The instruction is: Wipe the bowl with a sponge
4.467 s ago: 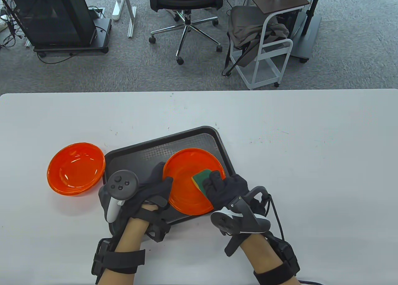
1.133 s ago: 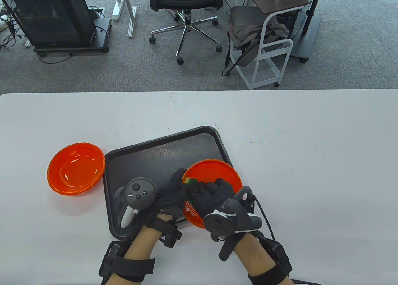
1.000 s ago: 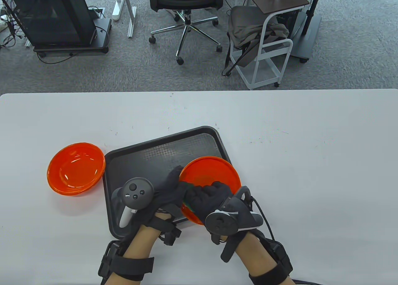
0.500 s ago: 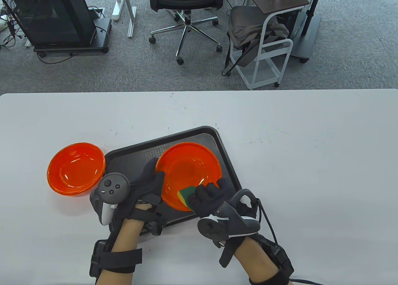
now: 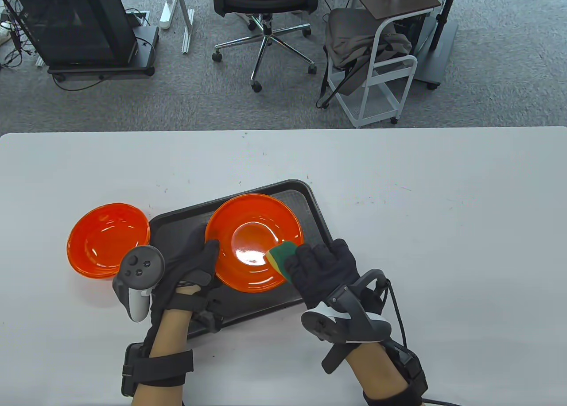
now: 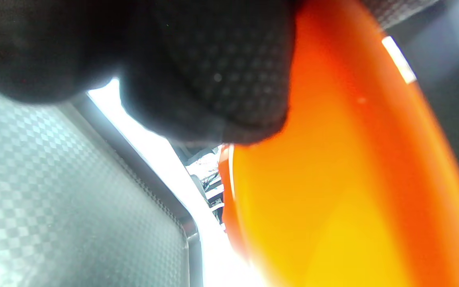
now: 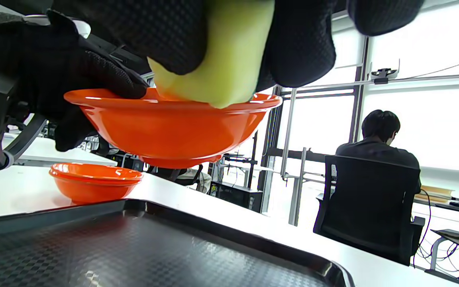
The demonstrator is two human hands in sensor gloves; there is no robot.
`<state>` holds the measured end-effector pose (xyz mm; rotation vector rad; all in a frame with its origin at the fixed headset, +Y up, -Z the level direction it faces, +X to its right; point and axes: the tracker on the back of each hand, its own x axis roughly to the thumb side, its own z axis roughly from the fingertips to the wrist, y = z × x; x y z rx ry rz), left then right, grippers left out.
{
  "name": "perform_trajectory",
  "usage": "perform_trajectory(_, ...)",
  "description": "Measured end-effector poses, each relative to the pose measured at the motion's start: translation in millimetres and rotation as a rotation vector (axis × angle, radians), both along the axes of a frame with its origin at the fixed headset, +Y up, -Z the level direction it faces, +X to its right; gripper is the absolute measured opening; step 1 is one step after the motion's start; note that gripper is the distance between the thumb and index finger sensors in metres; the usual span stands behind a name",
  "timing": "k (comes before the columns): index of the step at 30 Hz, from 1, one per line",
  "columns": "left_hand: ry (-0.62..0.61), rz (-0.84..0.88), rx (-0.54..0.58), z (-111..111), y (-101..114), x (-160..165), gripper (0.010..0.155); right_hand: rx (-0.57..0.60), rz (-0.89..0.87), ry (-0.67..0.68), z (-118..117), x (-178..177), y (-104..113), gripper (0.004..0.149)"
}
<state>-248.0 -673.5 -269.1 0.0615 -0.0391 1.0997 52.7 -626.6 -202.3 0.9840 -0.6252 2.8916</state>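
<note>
An orange bowl (image 5: 252,240) is held level above the black tray (image 5: 305,202). My left hand (image 5: 195,257) grips its left rim; the right wrist view (image 7: 165,127) shows the bowl off the tray. My right hand (image 5: 321,264) holds a yellow-and-green sponge (image 5: 280,253) and presses it on the bowl's right inner edge. In the right wrist view the sponge (image 7: 217,56) sits between my fingers (image 7: 301,48) on the rim. The left wrist view shows the bowl's underside (image 6: 333,191) and my fingers (image 6: 213,67).
A stack of orange bowls (image 5: 107,240) stands on the white table (image 5: 443,229) left of the tray, also seen in the right wrist view (image 7: 94,181). Chairs and a cart stand on the floor beyond the far edge.
The bowl was tilted toward me a second ago; it has levelled out and moved left and away. My right hand has slid the sponge from the near rim to the right inner edge.
</note>
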Motion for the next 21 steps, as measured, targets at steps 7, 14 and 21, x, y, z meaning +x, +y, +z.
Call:
perform_trajectory(7, 0.014, 0.031, -0.02, 1, -1, -3, 0.054, 0.051, -0.066, -0.012, -2, 11, 1, 0.046)
perform_trajectory(14, 0.008, 0.115, -0.034, 0, -5, -10, 0.054, 0.036, -0.386, -0.016, -8, 32, -4, 0.048)
perform_trajectory(21, -0.073, 0.299, -0.063, -2, -10, -8, 0.054, -0.224, -0.913, 0.166, -22, 47, -23, 0.048)
